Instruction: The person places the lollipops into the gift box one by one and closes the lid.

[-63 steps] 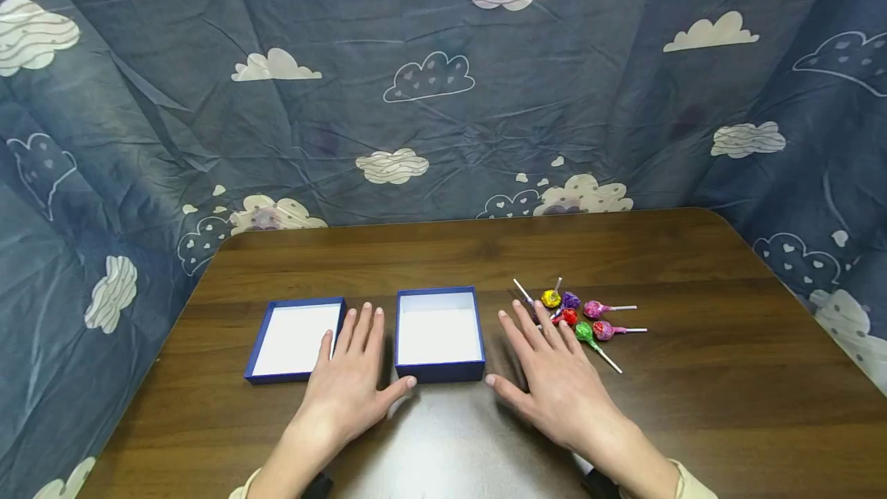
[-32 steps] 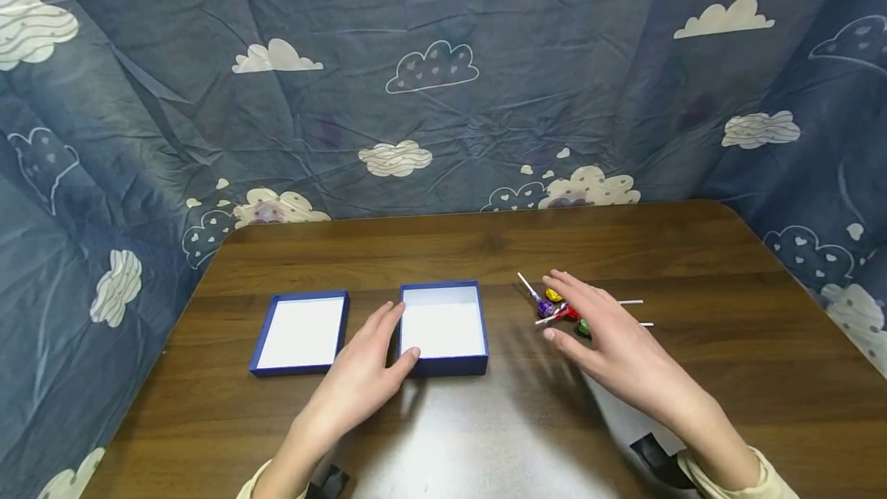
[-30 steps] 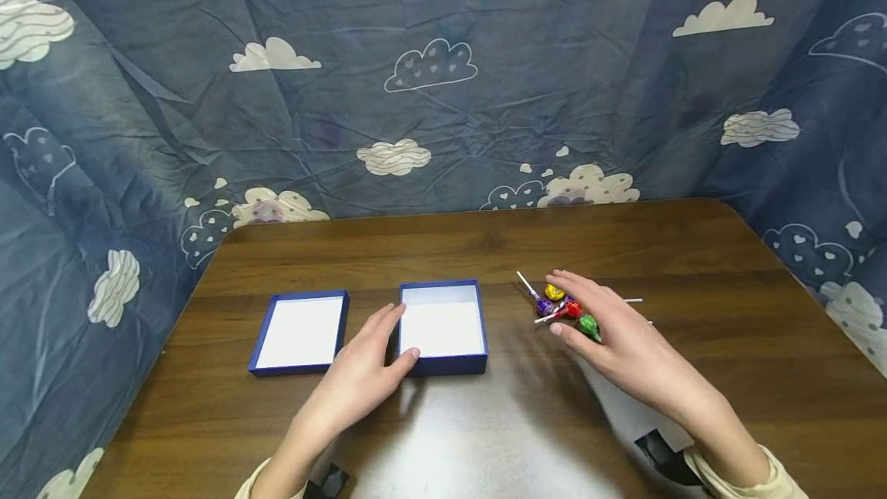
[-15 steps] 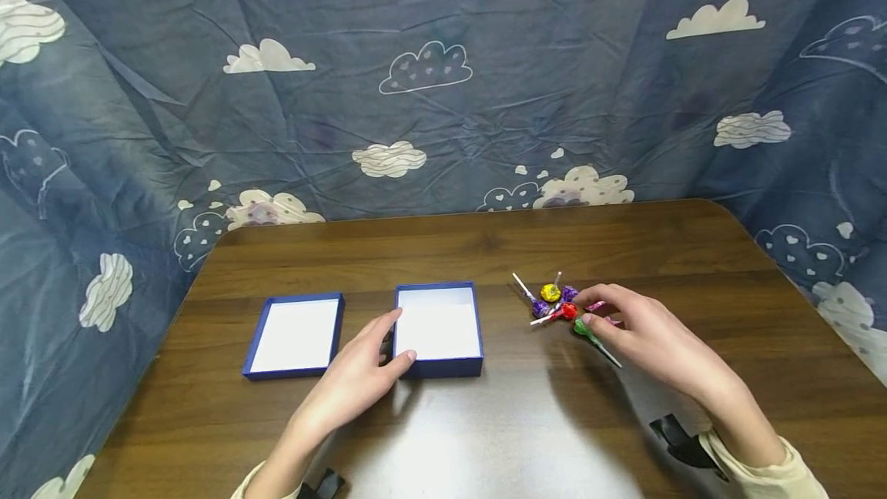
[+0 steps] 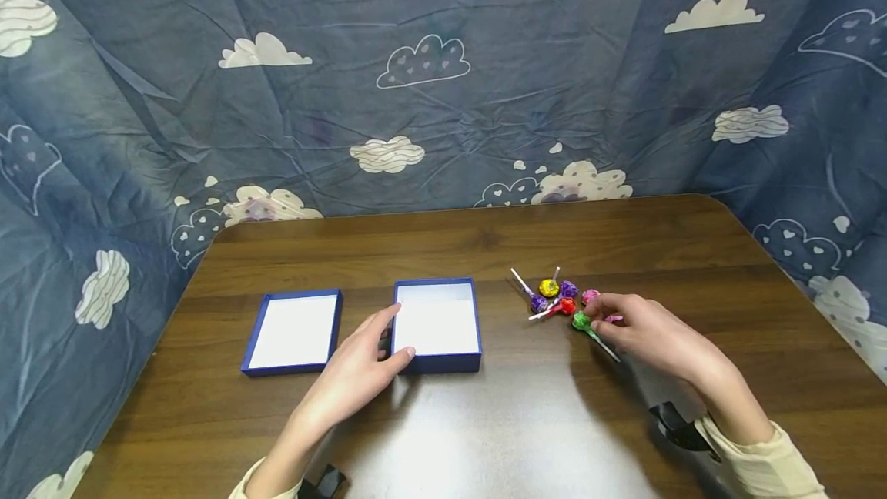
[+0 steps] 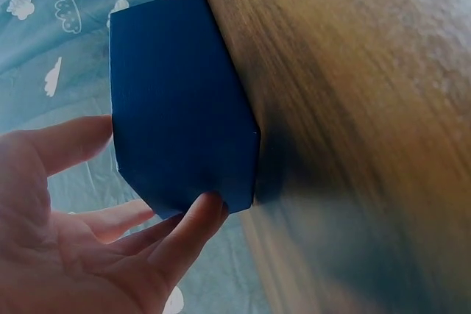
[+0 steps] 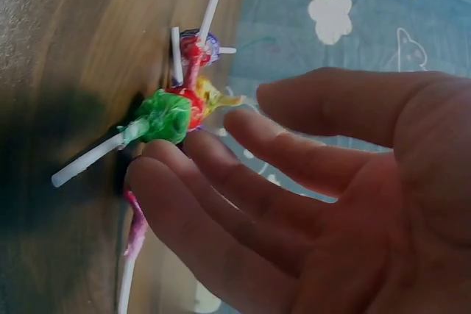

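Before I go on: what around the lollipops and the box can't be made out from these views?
- Pink lollipops: head view, mostly hidden behind the right hand; their count is unclear.
- Right hand's contact with any lollipop: right wrist view shows the fingers close, touch undecided.
- Box: left wrist view shows only its outside; its inside is hidden.

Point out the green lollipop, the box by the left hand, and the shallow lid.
green lollipop (image 5: 580, 320), head view, wrapped head.
box (image 5: 438, 362), head view, near wall.
shallow lid (image 5: 287, 366), head view, near rim.
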